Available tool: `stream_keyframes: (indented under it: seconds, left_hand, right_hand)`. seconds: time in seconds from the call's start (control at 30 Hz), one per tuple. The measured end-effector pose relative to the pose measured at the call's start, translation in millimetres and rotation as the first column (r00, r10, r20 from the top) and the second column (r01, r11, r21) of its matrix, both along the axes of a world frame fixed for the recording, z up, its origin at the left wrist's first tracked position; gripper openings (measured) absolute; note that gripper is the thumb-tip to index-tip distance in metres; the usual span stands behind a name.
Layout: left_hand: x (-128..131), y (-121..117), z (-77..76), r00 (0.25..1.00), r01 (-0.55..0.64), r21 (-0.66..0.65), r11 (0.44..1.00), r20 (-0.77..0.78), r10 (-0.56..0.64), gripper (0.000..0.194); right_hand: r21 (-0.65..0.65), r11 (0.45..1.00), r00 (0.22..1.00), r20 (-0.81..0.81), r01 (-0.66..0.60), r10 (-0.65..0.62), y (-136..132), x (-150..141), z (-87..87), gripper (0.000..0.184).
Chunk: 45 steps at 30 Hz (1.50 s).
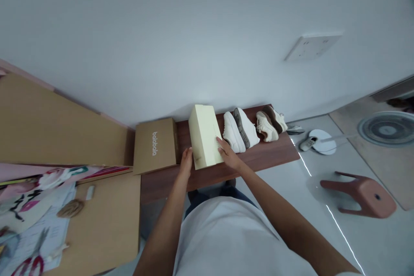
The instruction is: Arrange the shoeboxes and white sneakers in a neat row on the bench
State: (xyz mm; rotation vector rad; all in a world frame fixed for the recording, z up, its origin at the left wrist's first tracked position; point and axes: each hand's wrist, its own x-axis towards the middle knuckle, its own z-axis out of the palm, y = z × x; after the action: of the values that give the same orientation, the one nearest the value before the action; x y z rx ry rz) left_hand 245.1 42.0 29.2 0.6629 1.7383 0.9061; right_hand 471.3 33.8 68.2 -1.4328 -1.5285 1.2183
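Observation:
A pale yellow shoe box (203,134) stands on a dark wooden shelf (258,155) against the white wall. My left hand (186,160) rests on the box's near left corner, fingers pressed to its side. On the box's right side lies my right hand (227,153), fingers flat along the edge. Both hands hold the box between them. Right of the box sits a pair of white sneakers (239,130), then a pair of cream sneakers (271,123). A brown cardboard box (155,144) with white lettering lies to the left of the yellow box.
A wooden desk (103,220) with papers and small items is at the lower left. A reddish plastic stool (362,192) stands on the glossy floor at right. Farther right are a floor fan (386,129), a white round base (321,141) and a wall socket (312,46).

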Motion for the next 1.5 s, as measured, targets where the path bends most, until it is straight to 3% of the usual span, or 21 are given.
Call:
stream_keyframes:
  seconds: [0.1, 0.27, 0.4, 0.6, 0.83, 1.0, 1.27, 1.5]
  left_hand:
    - [8, 8, -10.3, 0.985, 0.046, -0.091, 0.995, 0.169, -0.03, 0.053]
    - [14, 8, -14.4, 0.846, 0.173, -0.209, 0.963, 0.532, -0.037, 0.055]
    - [15, 2, -4.0, 0.814, 0.078, -0.174, 0.982, 0.58, 0.038, 0.051]
    - [10, -10, 21.7, 0.863, -0.144, -0.09, 0.985, 0.476, 0.169, 0.047]
    - [-2, -18, 36.5, 0.964, -0.166, 0.109, 0.98, 0.228, 0.138, 0.054]
    - [-3, -16, 32.9, 0.993, -0.106, 0.17, 0.98, 0.062, 0.096, 0.057]
    - [-1, -10, 12.6, 0.995, -0.08, 0.188, 0.979, -0.037, 0.089, 0.06]
    - [-4, -10, 5.3, 0.99, -0.071, 0.158, 0.985, -0.108, 0.089, 0.051]
  right_hand:
    - [-0.024, 1.0, 0.999, 0.032, 0.004, -0.003, 5, 17, 3.7, 0.071]
    - [-0.118, 0.992, 0.995, 0.088, 0.046, -0.036, 10, 25, 21.1, 0.073]
    - [-0.203, 0.977, 0.988, 0.154, 0.063, -0.031, 9, 24, 36.9, 0.088]
    - [-0.259, 0.964, 0.992, 0.124, 0.057, -0.025, 8, 24, 46.0, 0.098]
    - [-0.275, 0.948, 0.962, -0.261, -0.159, 0.086, 13, 16, 34.1, 0.081]
    - [-0.321, 0.93, 0.916, -0.399, -0.176, 0.036, 19, 9, 13.0, 0.073]
    - [-0.425, 0.892, 0.915, -0.402, -0.156, -0.032, 30, 5, -17.6, 0.063]
    - [-0.491, 0.859, 0.92, -0.386, -0.146, -0.064, 36, -2, -38.7, 0.063]
